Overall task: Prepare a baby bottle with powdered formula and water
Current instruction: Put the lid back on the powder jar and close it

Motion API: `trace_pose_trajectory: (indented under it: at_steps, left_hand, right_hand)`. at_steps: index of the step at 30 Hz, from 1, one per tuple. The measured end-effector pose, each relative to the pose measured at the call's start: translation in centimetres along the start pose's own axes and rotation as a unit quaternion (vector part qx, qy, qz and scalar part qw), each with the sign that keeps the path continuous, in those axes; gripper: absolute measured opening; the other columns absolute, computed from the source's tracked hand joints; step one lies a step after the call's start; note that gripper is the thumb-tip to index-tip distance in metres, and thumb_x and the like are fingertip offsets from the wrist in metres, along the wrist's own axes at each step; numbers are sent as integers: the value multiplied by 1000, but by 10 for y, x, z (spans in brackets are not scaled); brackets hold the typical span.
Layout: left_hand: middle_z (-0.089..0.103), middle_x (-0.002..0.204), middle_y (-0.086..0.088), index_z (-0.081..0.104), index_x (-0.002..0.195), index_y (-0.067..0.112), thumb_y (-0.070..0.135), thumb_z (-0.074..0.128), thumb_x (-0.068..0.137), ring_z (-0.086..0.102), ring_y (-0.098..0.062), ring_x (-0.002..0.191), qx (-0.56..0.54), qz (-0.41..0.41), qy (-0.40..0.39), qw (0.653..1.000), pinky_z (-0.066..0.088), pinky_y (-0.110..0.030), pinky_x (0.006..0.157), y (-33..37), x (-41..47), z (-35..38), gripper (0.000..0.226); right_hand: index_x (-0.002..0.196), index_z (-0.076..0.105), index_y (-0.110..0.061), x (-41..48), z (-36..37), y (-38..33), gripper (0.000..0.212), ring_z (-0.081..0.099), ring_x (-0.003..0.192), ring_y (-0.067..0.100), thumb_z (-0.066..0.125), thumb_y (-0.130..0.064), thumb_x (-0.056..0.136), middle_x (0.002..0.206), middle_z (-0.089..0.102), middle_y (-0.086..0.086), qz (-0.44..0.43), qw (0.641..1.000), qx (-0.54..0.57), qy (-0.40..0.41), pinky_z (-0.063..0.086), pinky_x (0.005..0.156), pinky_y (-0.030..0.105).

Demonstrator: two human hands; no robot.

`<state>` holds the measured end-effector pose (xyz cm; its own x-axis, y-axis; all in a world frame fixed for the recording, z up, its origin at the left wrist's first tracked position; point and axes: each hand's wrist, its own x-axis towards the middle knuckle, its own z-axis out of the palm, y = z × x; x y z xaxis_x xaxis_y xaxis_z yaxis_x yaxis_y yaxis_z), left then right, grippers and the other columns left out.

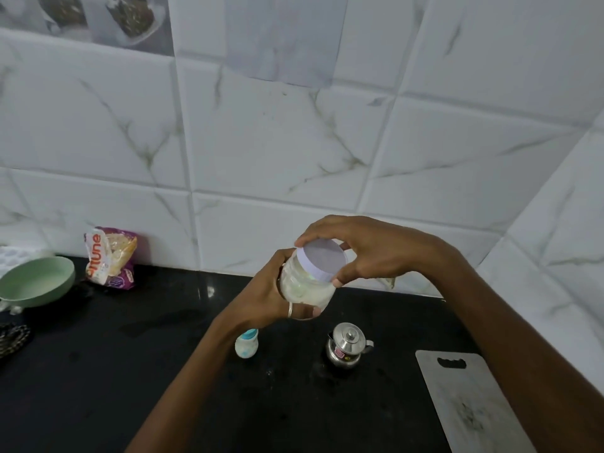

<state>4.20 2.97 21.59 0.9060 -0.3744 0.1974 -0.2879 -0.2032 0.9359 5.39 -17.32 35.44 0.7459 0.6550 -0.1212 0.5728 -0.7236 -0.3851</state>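
Note:
I hold a clear jar of pale powder (307,287) up in the air above the black counter (98,371). My left hand (264,295) wraps the jar's body from below and left. My right hand (366,248) grips the jar's lilac lid (322,259) with thumb and fingers around its rim; the lid sits on the jar. Below the jar, a baby bottle (246,344) with a teal collar stands on the counter, partly hidden by my left forearm. A small steel lidded jug (347,346) stands to the right of it.
A pale cutting board (470,400) lies at the right front. A green bowl (36,281) and a printed food packet (111,258) stand at the back left by the tiled wall. A dark object lies at the left edge.

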Motion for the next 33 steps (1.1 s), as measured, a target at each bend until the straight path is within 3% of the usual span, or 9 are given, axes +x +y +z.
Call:
trace_pose_trajectory:
  at_steps: [3,5,11,14,16,20,24,29,33]
  left_hand:
    - [66,134,12,49,140,34,10,95,68,65,-9,123,-1,-8,-7,1000,57,-35,100,-5,-1,-4,89]
    - [63,138,9,47,144,31,14,95,68,63,-13,127,6,-3,-8,1000,56,-43,104,-7,-2,-6,92]
    - [65,134,12,49,140,36,22,94,64,65,-10,123,21,-18,-4,1000,57,-37,100,-8,-6,-5,90]
    - [66,127,24,49,134,42,11,96,67,65,2,118,1,-23,9,1000,56,-19,88,-10,-10,-2,87]
    - [66,118,35,50,127,46,8,96,67,66,9,111,7,-22,29,999,54,-13,83,-10,-12,1,84]
    - [73,118,14,48,129,47,25,98,60,74,-8,106,-18,-38,80,996,63,-38,88,-14,-16,16,89]
    - [71,107,30,46,103,75,22,97,62,71,2,100,-5,-26,128,991,61,-32,87,-13,-20,29,84]
    - [74,113,14,49,129,37,18,96,63,74,-3,101,-6,-47,109,993,61,-25,78,-25,-18,30,83]
    - [74,112,6,58,126,30,25,92,61,75,-11,101,35,-58,22,997,64,-38,83,-24,-8,13,74]
  right_hand:
    - [140,56,-40,4,2,-6,77,48,130,7,83,-8,76,141,53,-17,-9,1000,-6,-21,44,104,28]
    - [140,57,-41,6,4,-9,77,47,131,8,84,-8,76,142,52,-17,-6,999,-20,-32,43,104,28]
    - [140,57,-43,8,8,-12,77,46,129,6,86,-12,76,141,52,-17,11,998,-36,-41,40,100,23]
    - [141,55,-43,10,13,-13,75,46,125,4,87,-20,77,139,52,-18,27,998,-50,-24,37,93,16]
    - [141,54,-42,9,18,-14,73,47,124,6,87,-28,78,138,53,-15,49,997,-53,-1,41,98,22]
    - [143,52,-42,5,32,-20,71,50,123,12,81,-50,79,134,55,-10,117,990,-53,55,46,101,35]
    - [144,49,-40,5,52,-23,72,54,119,20,59,-76,83,132,57,-5,200,971,-93,94,45,96,36]
    - [151,42,-32,6,63,-22,84,51,132,25,42,-85,85,148,51,1,243,959,-109,94,42,106,42]
    - [158,28,-44,-6,38,-22,86,26,152,10,71,-61,85,166,24,-13,141,989,-14,47,28,114,28]
